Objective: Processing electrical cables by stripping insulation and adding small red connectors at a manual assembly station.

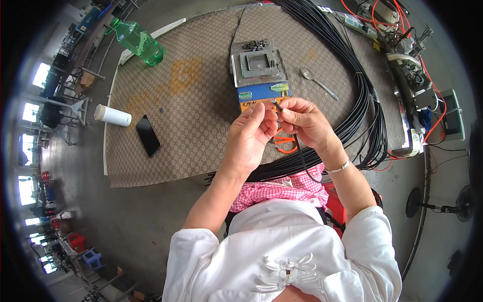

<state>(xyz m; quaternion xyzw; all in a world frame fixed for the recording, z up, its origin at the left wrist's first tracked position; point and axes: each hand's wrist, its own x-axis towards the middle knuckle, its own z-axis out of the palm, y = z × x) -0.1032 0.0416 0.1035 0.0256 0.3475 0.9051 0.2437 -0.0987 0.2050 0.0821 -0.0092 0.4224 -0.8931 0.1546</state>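
My right hand pinches a thin black cable close to its stripped end, between thumb and fingers. From there the cable hangs down toward my lap. Facing it, my left hand has its thumb and fingers closed beside the cable's tip; what they grip, if anything, is too small to make out. Just beyond both hands stands a blue and orange box, with a metal fixture with a square opening on top. Under my right hand lies an orange-handled tool, partly hidden.
A large coil of black cable curves along the table's right and near sides. A spoon lies inside it. Leftward on the patterned table are a phone, a white cup and a green bottle. Machinery stands right.
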